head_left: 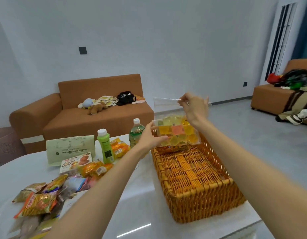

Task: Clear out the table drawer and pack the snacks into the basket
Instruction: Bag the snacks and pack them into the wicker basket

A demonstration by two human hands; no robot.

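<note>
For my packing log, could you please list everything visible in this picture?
Table: one, white, foreground.
Basket: one, orange-brown wicker, table's right side.
Jelly bag: one, clear, yellow-orange jellies, over basket's far end.
Bottles: two, green with white caps, mid-table.
Paper bag: one, pale green, table's far left.
Snack box: one, white-red, by paper bag.
Snack packets: several, orange and brown, table's left.
Sofas: two, brown, background.
Left hand: one, grips jelly bag's left edge.
Right hand: one, pinches jelly bag's top.

The jelly bag (177,133) I'm holding is clear glossy plastic, the basket (201,209) under it rough woven wicker, the table (140,207) smooth shiny white, the snack packets (37,204) crinkled glossy foil, the paper bag (70,147) matt, the sofa (97,125) matt brown cloth.
</note>
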